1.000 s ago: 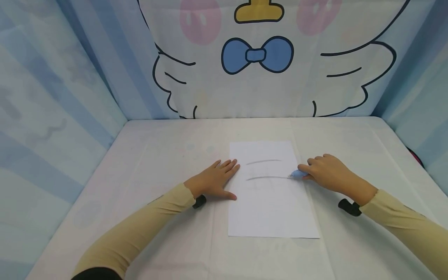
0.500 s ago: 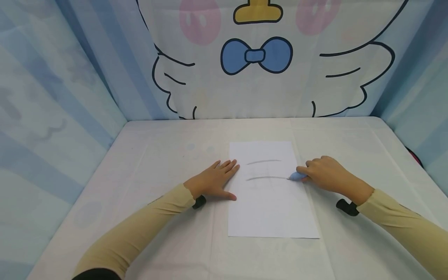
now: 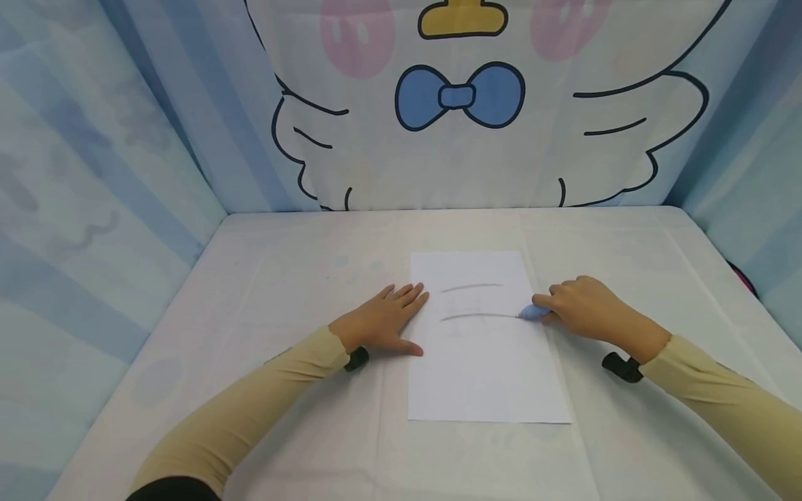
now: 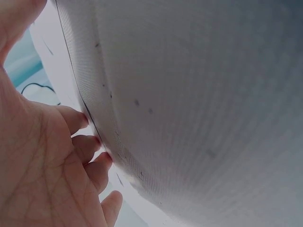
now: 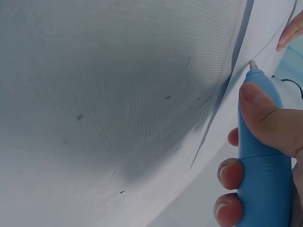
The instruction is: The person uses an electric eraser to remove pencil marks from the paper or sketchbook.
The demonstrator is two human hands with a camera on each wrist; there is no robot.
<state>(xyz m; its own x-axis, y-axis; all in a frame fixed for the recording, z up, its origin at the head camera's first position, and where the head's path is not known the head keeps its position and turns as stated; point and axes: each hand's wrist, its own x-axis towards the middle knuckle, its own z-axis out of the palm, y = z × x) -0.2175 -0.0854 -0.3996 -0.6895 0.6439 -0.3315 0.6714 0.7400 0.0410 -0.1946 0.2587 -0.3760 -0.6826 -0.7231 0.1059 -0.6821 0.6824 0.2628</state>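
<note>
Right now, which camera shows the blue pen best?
The right wrist view. There the blue pen looks big, with its tip and much of its body showing beside the thumb. The head view shows only its small front end poking out of the right hand. The left wrist view doesn't show it.

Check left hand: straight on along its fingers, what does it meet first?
The paper: the left hand overlaps its left edge in the head view. Past that, the way looks free toward the back cloth, probably passing beyond the right hand, though depth is unclear.
</note>
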